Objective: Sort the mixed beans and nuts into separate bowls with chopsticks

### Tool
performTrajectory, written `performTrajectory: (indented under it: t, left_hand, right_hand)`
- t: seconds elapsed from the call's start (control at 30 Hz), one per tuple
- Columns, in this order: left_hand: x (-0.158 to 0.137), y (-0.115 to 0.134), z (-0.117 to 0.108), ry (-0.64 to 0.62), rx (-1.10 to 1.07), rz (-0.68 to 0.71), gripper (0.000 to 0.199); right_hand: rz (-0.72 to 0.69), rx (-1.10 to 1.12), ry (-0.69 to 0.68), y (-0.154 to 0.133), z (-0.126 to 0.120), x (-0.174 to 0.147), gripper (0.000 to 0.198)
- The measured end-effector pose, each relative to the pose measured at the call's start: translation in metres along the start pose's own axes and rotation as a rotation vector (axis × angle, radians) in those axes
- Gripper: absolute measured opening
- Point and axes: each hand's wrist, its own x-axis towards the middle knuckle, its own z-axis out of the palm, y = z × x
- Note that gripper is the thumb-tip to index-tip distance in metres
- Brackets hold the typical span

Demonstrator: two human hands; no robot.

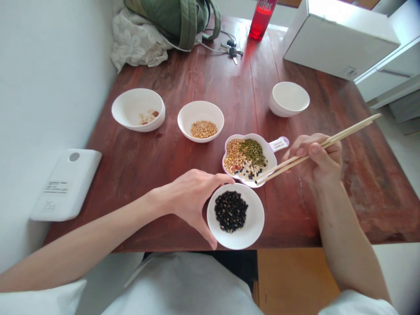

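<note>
1. Black beans (230,211) cover the bottom of a small white bowl (252,218) at the near edge of the table (377,205); the left hand (197,192) clasps its left side between thumb and fingers.
2. The right hand (316,157) grips wooden chopsticks (352,129), their tips in a purple-rimmed, flower-shaped dish (271,159) just beyond that bowl. One black bean sits at the tips; whether it is pinched, I cannot tell.
3. The step in hand looks like sorting black beans out of the mix, with several left in the dish.
4. The next move seems to call for a firm pinch, a lift over the dish's rim and a short carry, the bowl held steady.
5. Pale seeds (252,168) crowd those beans; soybeans (233,153) and mung beans (254,151) lie behind them.
6. Toward the left edge stand a bowl with nuts (126,109) and a soybean bowl (187,114); another white bowl (288,97) stands toward the right edge.
7. Keys (232,51), a green bag (160,19), a red bottle (260,24) and a white carton (337,43) line the far edge, well clear of the work.
</note>
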Motion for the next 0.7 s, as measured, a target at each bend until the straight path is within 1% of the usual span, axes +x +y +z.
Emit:
performTrajectory:
  t: [0.13,0.17,0.2,0.27,0.37,0.53,0.7]
  left_hand:
    - [0.0,-0.001,0.001,0.001,-0.023,0.012,0.129]
    - [-0.001,-0.001,0.001,-0.002,-0.025,0.009,0.129]
    - [-0.001,-0.001,0.001,-0.003,-0.024,0.005,0.129]
    - [-0.001,-0.001,0.001,-0.003,-0.021,-0.006,0.129]
    - [0.0,0.0,0.0,-0.006,-0.022,-0.018,0.128]
    - [0.001,0.002,-0.001,-0.02,-0.037,-0.035,0.128]
    - [0.0,0.002,-0.001,-0.03,-0.034,-0.044,0.129]
  right_hand:
    - [0.003,0.069,-0.131,-0.006,0.004,-0.002,0.02]
    - [0.011,0.07,-0.147,-0.006,0.005,-0.003,0.019]
    - [0.019,0.06,-0.139,-0.006,0.004,-0.003,0.019]
    - [0.043,-0.003,-0.076,-0.004,0.003,-0.002,0.018]
    - [0.081,-0.166,0.004,0.0,-0.001,-0.002,0.017]
    - [0.087,-0.358,-0.031,0.006,-0.002,-0.003,0.017]
    - [0.08,-0.384,-0.039,0.009,-0.004,-0.004,0.02]
